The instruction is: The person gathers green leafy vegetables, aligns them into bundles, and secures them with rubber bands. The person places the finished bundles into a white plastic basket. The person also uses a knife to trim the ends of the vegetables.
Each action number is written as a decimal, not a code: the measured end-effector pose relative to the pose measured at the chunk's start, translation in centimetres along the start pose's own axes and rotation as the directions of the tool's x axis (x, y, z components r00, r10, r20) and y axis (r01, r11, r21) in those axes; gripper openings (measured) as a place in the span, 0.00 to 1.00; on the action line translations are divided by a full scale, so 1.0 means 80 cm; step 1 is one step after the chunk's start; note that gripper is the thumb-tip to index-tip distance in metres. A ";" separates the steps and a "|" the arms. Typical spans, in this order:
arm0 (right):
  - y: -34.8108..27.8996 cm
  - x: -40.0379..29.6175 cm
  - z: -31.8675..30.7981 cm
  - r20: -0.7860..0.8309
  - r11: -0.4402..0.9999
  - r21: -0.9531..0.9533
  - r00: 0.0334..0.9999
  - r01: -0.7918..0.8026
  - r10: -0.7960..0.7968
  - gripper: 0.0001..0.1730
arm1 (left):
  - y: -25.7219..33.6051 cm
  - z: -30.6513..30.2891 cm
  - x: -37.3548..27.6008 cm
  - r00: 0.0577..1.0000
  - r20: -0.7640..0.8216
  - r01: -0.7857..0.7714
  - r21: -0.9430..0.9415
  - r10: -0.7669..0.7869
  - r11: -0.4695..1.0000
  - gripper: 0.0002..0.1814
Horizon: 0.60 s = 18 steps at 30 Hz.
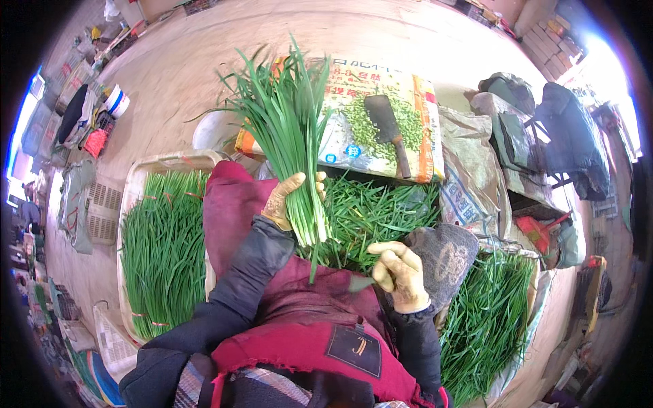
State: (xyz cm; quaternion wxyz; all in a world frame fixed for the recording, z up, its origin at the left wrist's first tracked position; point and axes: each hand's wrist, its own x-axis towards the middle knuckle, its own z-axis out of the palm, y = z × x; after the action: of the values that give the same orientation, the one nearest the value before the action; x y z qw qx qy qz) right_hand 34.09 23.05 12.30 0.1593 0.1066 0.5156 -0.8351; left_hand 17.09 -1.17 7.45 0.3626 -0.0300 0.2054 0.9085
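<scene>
My left hand [283, 199], in a pale work glove, grips a bunch of garlic chives [288, 137] around its lower stems. The leaves fan out upward, away from me, and the pale cut ends point back towards my lap. My gloved right hand [399, 273] hovers by my right knee, its fingers curled. A blurred grey-green piece [361, 282] shows beside those fingers; whether they hold it is unclear. Below the bunch, loose green leaves [377, 209] lie heaped between my knees. A dark red cloth [316, 301] covers my lap.
Ahead, a cleaver [386, 122] lies among chopped bits on a printed sack [334, 148]. A plastic crate [124, 204] at left holds banded chive bundles [163, 255]. Loose chives [484, 326] fill a container at right. A red scoop-like object [535, 232] and woven sacks [469, 168] lie beyond.
</scene>
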 end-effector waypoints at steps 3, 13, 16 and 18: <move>0.016 0.045 -0.010 -0.114 -0.037 -0.993 0.989 -0.111 0.096 0.39 | 0.019 0.003 -0.002 0.999 0.035 0.003 0.096 -0.007 0.995 0.23; 0.012 0.197 0.064 -0.019 0.960 0.190 0.979 0.205 -0.205 0.50 | -0.021 0.023 0.031 0.900 0.042 -0.092 0.991 0.434 0.094 0.50; 0.022 0.200 0.053 -0.200 0.933 0.263 0.960 0.247 -0.198 0.34 | -0.019 0.066 0.031 0.948 -0.084 0.248 0.799 0.306 -0.548 0.54; 0.033 0.214 0.037 -0.219 0.879 0.382 0.952 0.284 -0.213 0.32 | -0.023 0.066 0.033 0.955 -0.092 0.244 0.782 0.280 -0.574 0.52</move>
State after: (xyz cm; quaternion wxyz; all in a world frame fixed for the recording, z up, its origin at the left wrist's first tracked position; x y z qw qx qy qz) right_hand 19.20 16.62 5.59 -0.0201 0.1413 0.3506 -0.9256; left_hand 16.86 3.83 11.10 0.1358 0.1786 0.9498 0.2181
